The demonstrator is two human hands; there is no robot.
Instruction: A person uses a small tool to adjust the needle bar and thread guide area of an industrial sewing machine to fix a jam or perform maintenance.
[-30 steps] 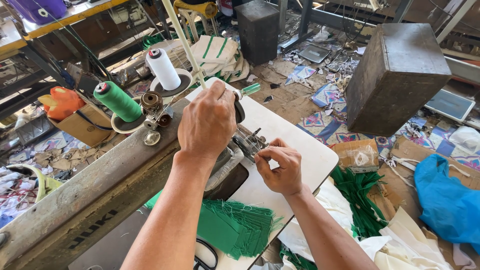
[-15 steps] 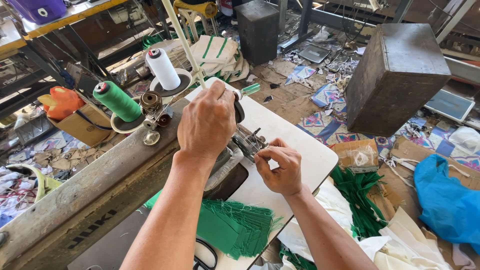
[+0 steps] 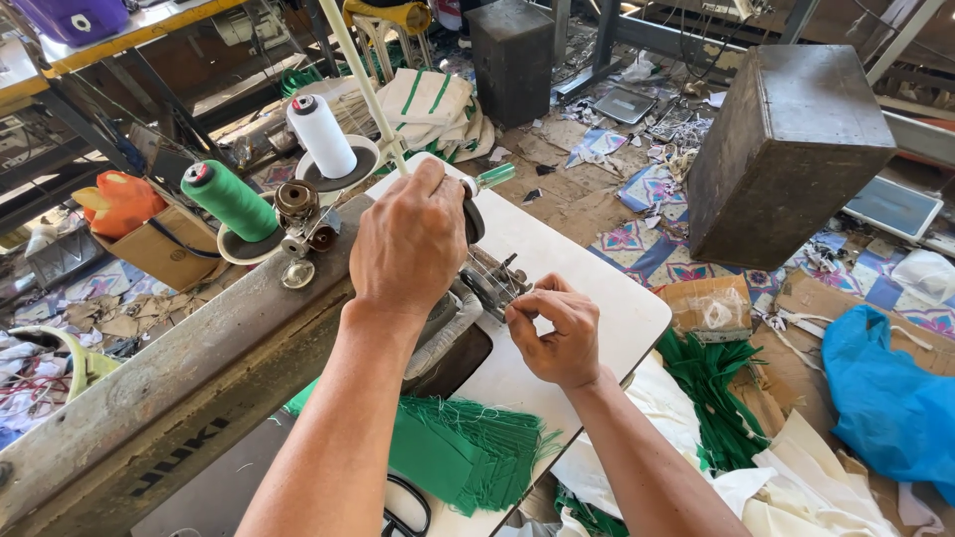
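Note:
My left hand (image 3: 408, 239) rests on top of the grey sewing machine (image 3: 179, 383), fingers wrapped over its head near the black handwheel (image 3: 474, 221). My right hand (image 3: 559, 333) is just to the right, fingertips pinched together at the needle area (image 3: 497, 278); a thin thread may be between them, too fine to be sure. A green thread spool (image 3: 227, 199) and a white thread spool (image 3: 320, 135) stand on the machine behind my left hand. A stack of green fabric pieces (image 3: 466, 447) lies on the white table (image 3: 597, 278) below my arms.
Black scissors (image 3: 406, 509) lie by the green stack. More green strips (image 3: 711, 398) and white cloth (image 3: 796, 487) pile at the right, beside a blue bag (image 3: 890, 398). A large dark metal box (image 3: 791, 139) stands on the littered floor. A cardboard box (image 3: 159, 244) sits left.

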